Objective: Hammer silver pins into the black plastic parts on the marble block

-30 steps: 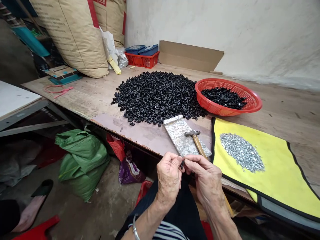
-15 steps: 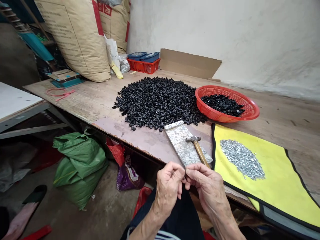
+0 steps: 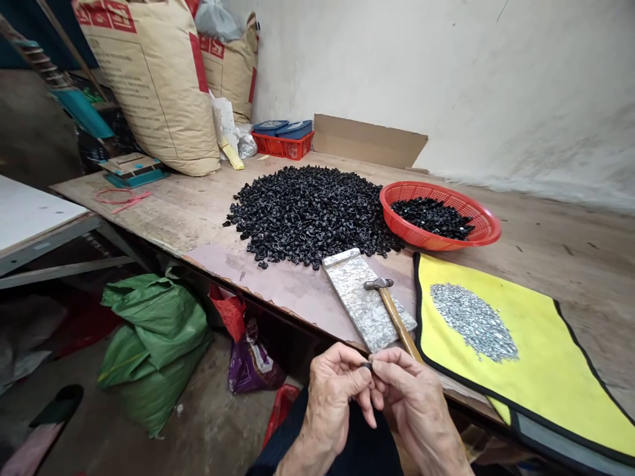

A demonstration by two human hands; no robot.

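Observation:
My left hand [image 3: 333, 390] pinches a small black plastic piece [image 3: 366, 365] between thumb and forefinger, just in front of the table edge. Fingertips of my right hand [image 3: 414, 390] press together against the same piece from the other side; whether they hold a second tiny part is hidden. Just beyond my hands, a hammer [image 3: 394, 314] with a wooden handle lies across a worn metal plate [image 3: 347, 284]. A large pile of black plastic pieces [image 3: 307, 211] spreads behind the plate. To the right, small silvery metal bits [image 3: 473, 320] lie heaped on a yellow cloth [image 3: 540, 370] with black edging.
A red plastic basket [image 3: 491, 228] with more black pieces stands beside the pile. Large paper sacks [image 3: 153, 86], a red crate [image 3: 288, 147] and a cardboard strip [image 3: 367, 140] are at the back. Below the table edge are a green sack [image 3: 153, 350] and a purple bag [image 3: 255, 363].
The view has tilted up slightly, so the table things sit lower in the picture. My hands remain together, their fingers shifted a little, and the black piece now shows more clearly.

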